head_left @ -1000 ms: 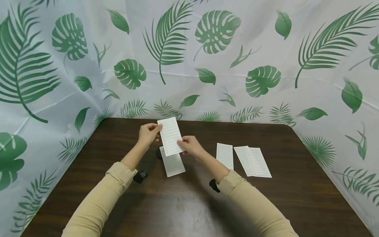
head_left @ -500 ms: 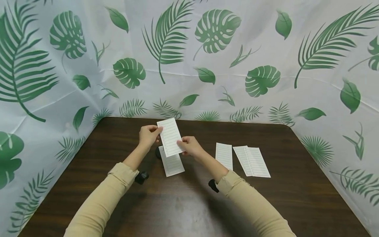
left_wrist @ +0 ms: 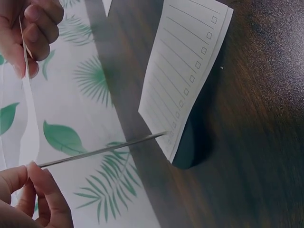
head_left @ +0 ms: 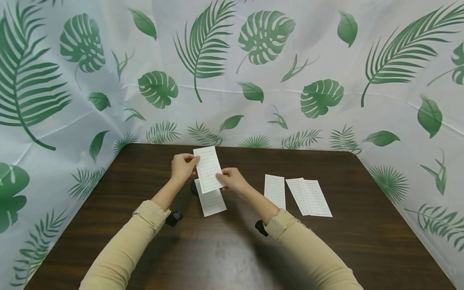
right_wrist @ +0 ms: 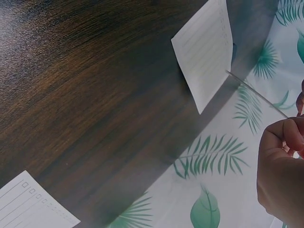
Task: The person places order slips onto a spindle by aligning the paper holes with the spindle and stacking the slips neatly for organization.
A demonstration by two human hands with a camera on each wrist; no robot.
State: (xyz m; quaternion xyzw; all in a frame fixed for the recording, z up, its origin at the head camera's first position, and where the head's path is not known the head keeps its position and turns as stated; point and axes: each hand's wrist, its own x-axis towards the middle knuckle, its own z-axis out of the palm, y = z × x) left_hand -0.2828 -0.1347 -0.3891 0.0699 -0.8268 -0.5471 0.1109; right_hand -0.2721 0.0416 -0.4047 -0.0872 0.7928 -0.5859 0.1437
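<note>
My left hand pinches the upper left edge of a white lined checklist slip. At the slip's lower right edge, my right hand grips it between thumb and fingers. In the left wrist view this slip shows nearly edge-on between the hands. Below it, a thin metal spike rises from a black base through a small stack of similar slips. The spike's upper end meets the left fingertips, where the tip is hidden. In the head view the held slip covers most of the spike.
To the right on the dark wooden table lie a single slip and two overlapping slips. A white curtain with green leaves stands behind the table. Both wrists wear black camera mounts.
The held slip has dipped slightly toward the table between the two hands. Both hands keep their hold and have barely moved; the loose slips lie as before.
</note>
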